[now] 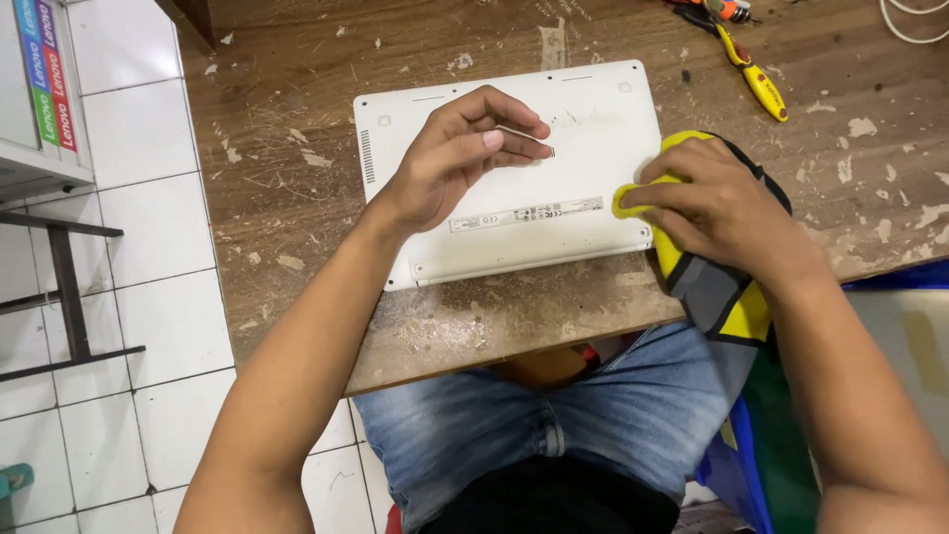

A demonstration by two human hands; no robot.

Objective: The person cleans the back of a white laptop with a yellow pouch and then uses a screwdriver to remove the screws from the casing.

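- Laptop: white, closed, turned bottom side up; it lies flat on the bench near the front edge, slightly rotated so that its left end sits nearer the person; a vent grille shows at its left end and a long label strip runs across its lower half.
- Left hand: rests on the middle of the laptop base, palm down; fingers curled loosely inward, thumb laid against the index finger; whether anything small is pinched between them cannot be told.
- Right hand: at the right end of the laptop, fingers bent and closed over a cloth; the fingertips press a yellow fold of it against the laptop's right edge.
- Cloth: yellow with grey and dark panels; its free part hangs past the front edge of the bench, below the right wrist.
- Bench: brown wood, worn, with scratches and pale paint flecks over the whole top.
- Pliers: yellow handles, lying at the far right of the bench, well apart from the laptop.
- Cable: white, at the far right corner of the bench.
- Floor: white tiles, to the left of the bench.
- Jeans: blue, on the person's lap below the bench edge.
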